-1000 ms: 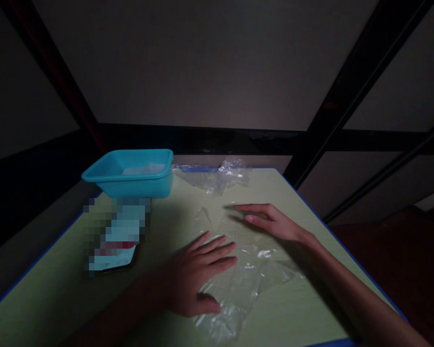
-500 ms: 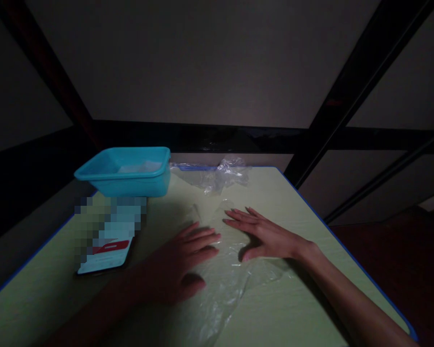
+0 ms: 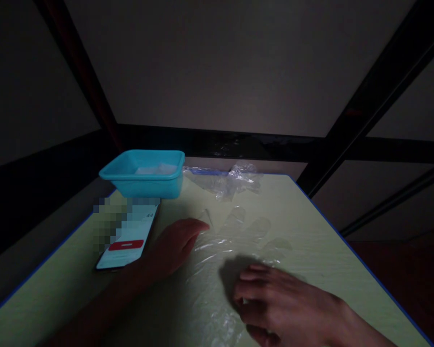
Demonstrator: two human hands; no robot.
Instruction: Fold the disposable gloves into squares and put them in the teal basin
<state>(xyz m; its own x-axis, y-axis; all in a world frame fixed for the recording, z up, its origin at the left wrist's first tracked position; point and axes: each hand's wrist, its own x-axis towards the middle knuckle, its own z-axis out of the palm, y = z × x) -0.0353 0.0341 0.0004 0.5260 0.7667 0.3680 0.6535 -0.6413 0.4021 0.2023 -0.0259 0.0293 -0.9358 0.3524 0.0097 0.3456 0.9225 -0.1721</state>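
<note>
A clear plastic glove (image 3: 238, 231) lies flat on the pale green table (image 3: 311, 241), its fingers pointing away from me. My left hand (image 3: 173, 246) rests on the glove's left edge, fingers together and stretched flat. My right hand (image 3: 275, 303) hovers low over the near part of the plastic, fingers curled loosely downward with nothing visible in them.
A turquoise plastic tub (image 3: 144, 172) stands at the table's far left with something pale inside. A phone (image 3: 128, 236) with a lit screen lies in front of it. Crumpled clear plastic (image 3: 235, 180) sits at the far edge. Dark metal beams frame the wall behind.
My right hand has slid back toward me along the plastic and curled its fingers. My left hand shifted slightly left and forward. The glove now lies smoother, its fingers showing.
</note>
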